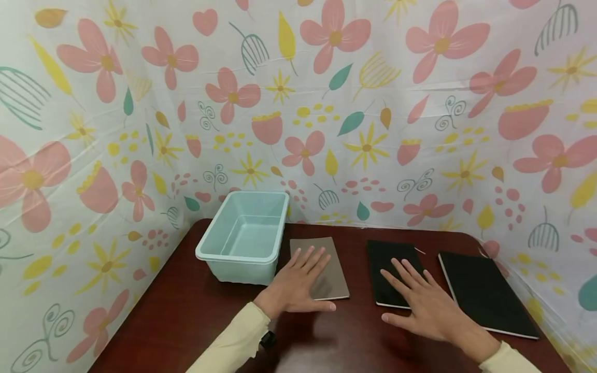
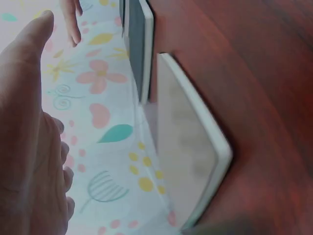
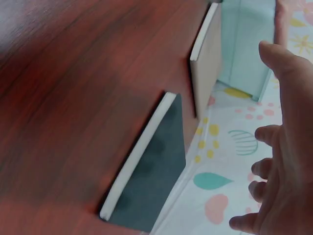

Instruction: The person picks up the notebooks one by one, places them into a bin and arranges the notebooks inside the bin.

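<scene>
My left hand (image 1: 298, 284) hovers palm down with spread fingers above a grey-beige notebook (image 1: 332, 274). In the left wrist view a gap shows between that hand (image 2: 24, 137) and the notebook (image 2: 183, 142). My right hand (image 1: 426, 305), fingers likewise spread, is held over a small black notebook (image 1: 384, 274). The right wrist view shows this hand (image 3: 288, 147) apart from the black notebook (image 3: 151, 171). A larger black notebook (image 1: 489, 295) lies to the right of the right hand. Neither hand holds anything.
A light blue plastic bin (image 1: 247, 235) stands at the back left of the dark red wooden table (image 1: 154, 321), beside the grey-beige notebook. A floral curtain (image 1: 326, 129) hangs right behind the table and along its sides.
</scene>
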The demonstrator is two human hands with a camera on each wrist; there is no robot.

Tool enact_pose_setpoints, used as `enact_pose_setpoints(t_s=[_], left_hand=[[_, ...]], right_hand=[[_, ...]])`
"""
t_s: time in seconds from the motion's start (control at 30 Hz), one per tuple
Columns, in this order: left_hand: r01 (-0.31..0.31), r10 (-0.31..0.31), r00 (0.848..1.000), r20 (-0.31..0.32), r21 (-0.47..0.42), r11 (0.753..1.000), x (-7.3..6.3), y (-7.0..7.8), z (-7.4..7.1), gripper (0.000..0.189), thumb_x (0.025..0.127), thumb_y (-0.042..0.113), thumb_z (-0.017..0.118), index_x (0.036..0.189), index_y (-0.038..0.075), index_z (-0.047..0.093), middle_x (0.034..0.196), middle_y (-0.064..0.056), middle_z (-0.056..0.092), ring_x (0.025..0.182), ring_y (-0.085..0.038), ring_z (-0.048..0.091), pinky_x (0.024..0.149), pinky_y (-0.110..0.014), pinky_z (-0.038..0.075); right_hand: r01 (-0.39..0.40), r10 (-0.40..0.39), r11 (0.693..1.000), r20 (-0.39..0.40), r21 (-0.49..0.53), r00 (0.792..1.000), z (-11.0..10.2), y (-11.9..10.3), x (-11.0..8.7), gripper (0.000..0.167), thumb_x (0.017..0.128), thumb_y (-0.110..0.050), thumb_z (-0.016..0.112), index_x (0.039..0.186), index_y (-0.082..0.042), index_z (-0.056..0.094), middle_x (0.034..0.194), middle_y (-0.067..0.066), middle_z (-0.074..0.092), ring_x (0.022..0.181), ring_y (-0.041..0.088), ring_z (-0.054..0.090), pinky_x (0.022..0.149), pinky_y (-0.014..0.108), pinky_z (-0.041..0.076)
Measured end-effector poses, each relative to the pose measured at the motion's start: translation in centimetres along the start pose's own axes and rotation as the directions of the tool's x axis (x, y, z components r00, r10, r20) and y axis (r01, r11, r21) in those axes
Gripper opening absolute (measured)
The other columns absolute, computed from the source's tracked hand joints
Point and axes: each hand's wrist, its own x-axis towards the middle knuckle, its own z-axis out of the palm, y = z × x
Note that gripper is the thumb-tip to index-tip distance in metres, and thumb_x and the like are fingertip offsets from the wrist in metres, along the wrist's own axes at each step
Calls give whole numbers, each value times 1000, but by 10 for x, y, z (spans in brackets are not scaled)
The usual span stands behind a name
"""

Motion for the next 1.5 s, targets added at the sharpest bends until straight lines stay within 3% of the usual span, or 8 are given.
enact_pose_setpoints(t_s=[0.5, 0.67, 0.77, 0.83, 0.93, 1.13, 1.33, 1.5], left_hand=[[-4, 4, 1000, -11, 1, 1000, -30, -21, -48, 107, 88, 89, 36, 165, 24, 0, 172, 3, -7, 158, -21, -8, 127, -53, -2], [23, -23, 1000, -6, -8, 1000, -42, -37, -54, 108, 87, 89, 36, 166, 23, 2, 172, 3, -5, 158, -20, -7, 127, -54, 1], [30, -30, 999, -18, -23, 999, -51, -50, -59, 106, 89, 87, 38, 166, 21, 6, 173, 1, 0, 159, -22, -1, 127, -54, 3], [40, -41, 999, -26, -38, 998, -58, -59, -63, 104, 90, 85, 40, 166, 20, 8, 173, 0, 4, 159, -23, 2, 127, -55, 3], [63, -65, 997, -39, -49, 997, -69, -74, -68, 102, 93, 82, 40, 166, 19, 10, 173, -2, 9, 159, -24, 5, 127, -56, 4], [106, -110, 992, -54, -70, 992, -86, -103, -72, 98, 94, 80, 41, 166, 19, 13, 172, -1, 13, 159, -24, 10, 127, -57, 6], [93, -101, 989, -106, -75, 993, -105, -133, -68, 88, 98, 69, 49, 164, 16, 26, 169, -7, 25, 157, -29, 20, 125, -60, 14], [111, -119, 977, -179, -54, 992, -124, -157, -59, 77, 101, 60, 54, 160, 13, 38, 164, -9, 37, 152, -33, 31, 123, -61, 19]], right_hand=[[50, -51, 999, -54, -8, 997, -25, 21, -21, 83, 88, -63, 70, 158, -29, 40, 170, 3, 22, 154, 29, 28, 106, 69, 39], [45, -50, 997, -94, -57, 994, -26, 30, -30, 84, 86, -61, 74, 157, -29, 41, 168, 2, 25, 153, 18, 27, 122, 19, -2], [24, -30, 998, -99, -61, 995, -29, 37, -37, 86, 86, -60, 75, 158, -29, 40, 169, 1, 21, 154, 11, 21, 128, 38, 15], [1, -6, 999, -92, -54, 996, -30, 42, -42, 86, 86, -59, 75, 158, -29, 40, 170, 1, 20, 154, 11, 22, 113, 58, 38], [-44, 41, 998, -55, -53, 998, -32, 49, -49, 88, 86, -60, 74, 159, -29, 37, 169, 6, 22, 150, 27, 35, 87, 59, 53], [-139, 140, 989, 39, -42, 989, -27, 63, -61, 91, 88, -65, 70, 160, -24, 35, 165, 22, 26, 133, 48, 48, 73, 50, 55], [-177, 178, 983, 26, -47, 984, -13, 81, -78, 88, 90, -61, 70, 158, -16, 39, 167, 19, 22, 154, 39, 20, 63, 34, 49], [-219, 218, 975, 39, 23, 975, -8, 89, -85, 90, 91, -57, 71, 158, -9, 36, 164, 31, 19, 142, 58, 27, 65, 47, 51]])
